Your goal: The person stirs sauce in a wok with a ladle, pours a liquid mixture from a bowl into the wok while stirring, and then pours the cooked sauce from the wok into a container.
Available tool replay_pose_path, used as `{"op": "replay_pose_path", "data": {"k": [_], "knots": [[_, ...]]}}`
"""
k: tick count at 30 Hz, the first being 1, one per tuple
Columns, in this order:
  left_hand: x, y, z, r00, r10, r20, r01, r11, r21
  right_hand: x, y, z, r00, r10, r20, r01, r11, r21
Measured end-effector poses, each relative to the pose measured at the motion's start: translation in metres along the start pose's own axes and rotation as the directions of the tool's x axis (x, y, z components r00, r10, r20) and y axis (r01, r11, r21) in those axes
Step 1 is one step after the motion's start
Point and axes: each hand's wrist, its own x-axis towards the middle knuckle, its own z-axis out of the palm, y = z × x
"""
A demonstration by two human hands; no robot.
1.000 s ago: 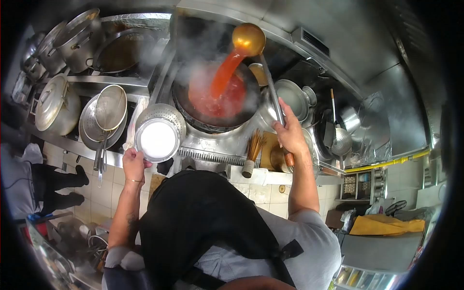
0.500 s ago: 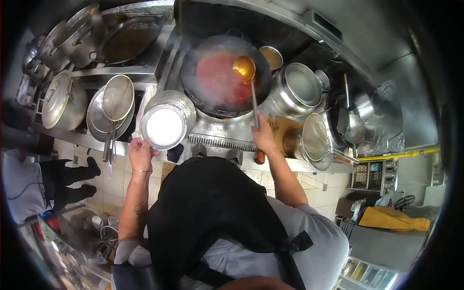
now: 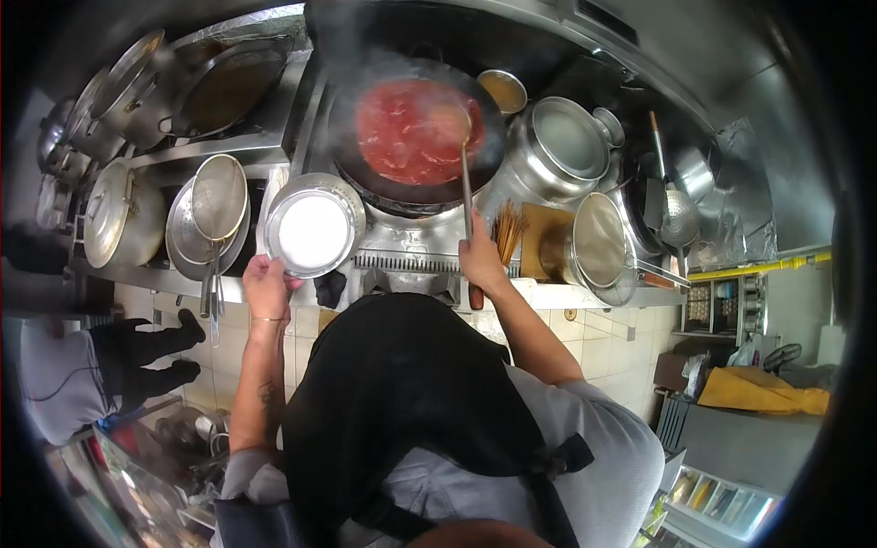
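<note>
Wok (image 3: 402,193): red liquid (image 3: 397,132). Left hand (image 3: 269,283) pinching white-filled bowl (image 3: 316,271); right hand (image 3: 481,260) gripping ladle (image 3: 467,187).

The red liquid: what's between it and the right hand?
Head view: the long metal ladle handle runs from the right hand, over silvery stovetop and black wok's rim, to the red liquid.

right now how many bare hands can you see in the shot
2. The left hand grips the edge of the bowl; the right hand holds the ladle over the front of the stove. The other person's hands, at far left, may be hidden.
</note>
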Motion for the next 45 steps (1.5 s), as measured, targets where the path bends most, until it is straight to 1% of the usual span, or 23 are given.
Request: {"op": "replay_pose_path", "data": {"k": [1,2,3,4,5,7,8,9,10,11,12,13,15,16,17,18,19,21,22,24,31,34,45], "knots": [[-0.002,0.0,0.0,1.0,0.002,0.007,-0.002,1.0,0.008,-0.004,-0.011,-0.005,1.0,0.0,0.007,0.0,1.0,0.002],[-0.001,-0.002,-0.002,1.0,0.002,0.006,-0.002,1.0,0.012,-0.006,-0.02,-0.011,0.978,0.111,0.175,-0.167,0.924,0.344],[0.001,-0.005,-0.002,1.0,-0.003,0.016,0.003,1.0,-0.002,-0.007,-0.022,-0.015,0.92,0.152,0.362,-0.357,0.708,0.609],[0.002,-0.008,-0.001,1.0,-0.008,0.03,0.009,1.0,-0.014,0.004,-0.021,-0.023,0.857,0.128,0.499,-0.501,0.43,0.751],[0.0,-0.007,0.001,0.999,-0.009,0.039,0.009,1.0,-0.009,0.019,-0.018,-0.037,0.801,-0.005,0.598,-0.57,0.3,0.765],[-0.005,-0.006,0.005,1.0,-0.007,0.028,0.007,1.0,-0.001,0.06,0.014,-0.033,0.824,0.01,0.567,-0.519,0.416,0.747],[-0.007,-0.007,0.005,0.999,-0.008,0.034,0.008,1.0,0.003,0.068,0.033,-0.023,0.826,0.013,0.563,-0.518,0.411,0.75],[-0.006,-0.008,0.003,0.999,-0.013,0.045,0.013,1.0,0.007,0.076,0.049,-0.011,0.971,-0.169,0.169,0.072,0.88,0.469],[-0.005,-0.008,0.002,0.998,-0.015,0.054,0.014,1.0,0.009,0.081,0.054,-0.006,0.837,-0.543,-0.06,0.524,0.829,-0.197],[-0.005,-0.011,0.001,0.998,-0.01,0.055,0.01,1.0,0.006,0.076,0.047,-0.007,0.835,-0.547,-0.063,0.526,0.827,-0.199],[-0.005,-0.013,-0.001,0.999,-0.01,0.052,0.011,1.0,-0.006,0.061,0.035,-0.009,0.943,-0.331,-0.014,0.315,0.91,-0.269],[-0.004,-0.016,-0.002,0.999,-0.011,0.047,0.012,1.0,-0.02,0.047,0.027,-0.008,0.995,-0.094,0.019,0.095,0.933,-0.348],[-0.007,-0.014,0.0,0.999,-0.021,0.038,0.023,0.999,-0.041,0.02,0.016,-0.004,0.997,-0.077,-0.001,0.072,0.943,-0.325],[-0.01,-0.015,-0.001,0.999,-0.038,0.037,0.04,0.998,-0.051,-0.002,-0.013,-0.013,0.996,0.043,0.077,-0.037,0.996,-0.077],[-0.011,-0.018,-0.002,0.999,-0.042,0.032,0.043,0.998,-0.053,-0.013,-0.028,-0.018,0.973,0.141,0.181,-0.172,0.971,0.166],[-0.01,-0.02,-0.002,0.999,-0.022,0.032,0.024,0.999,-0.04,-0.013,-0.026,-0.018,0.944,0.181,0.277,-0.241,0.949,0.202],[-0.01,-0.021,-0.001,0.999,-0.002,0.033,0.003,1.0,-0.027,-0.011,-0.016,-0.016,0.944,0.18,0.278,-0.24,0.95,0.2],[-0.015,-0.016,0.004,1.0,-0.01,0.021,0.011,0.999,-0.037,-0.007,0.004,-0.016,0.981,-0.124,0.152,0.125,0.992,0.001],[-0.017,-0.013,0.005,1.0,-0.018,0.009,0.018,0.999,-0.044,-0.009,0.008,-0.02,0.98,-0.128,0.154,0.13,0.992,0.0],[-0.016,-0.017,0.0,1.0,-0.01,0.004,0.01,0.999,-0.035,-0.02,-0.008,-0.036,0.982,-0.147,0.118,0.17,0.963,-0.211],[-0.018,-0.02,-0.005,1.0,-0.013,-0.003,0.013,1.0,-0.022,-0.035,-0.027,-0.078,0.999,-0.038,-0.002,0.036,0.976,-0.214],[-0.019,-0.019,-0.004,1.0,-0.029,-0.006,0.029,0.999,-0.021,-0.033,-0.016,-0.083,0.988,-0.131,-0.08,0.112,0.971,-0.211],[-0.019,-0.015,-0.002,1.0,-0.019,0.021,0.02,0.999,-0.031,-0.035,-0.026,-0.092,0.994,-0.074,-0.08,0.057,0.979,-0.198]]}}
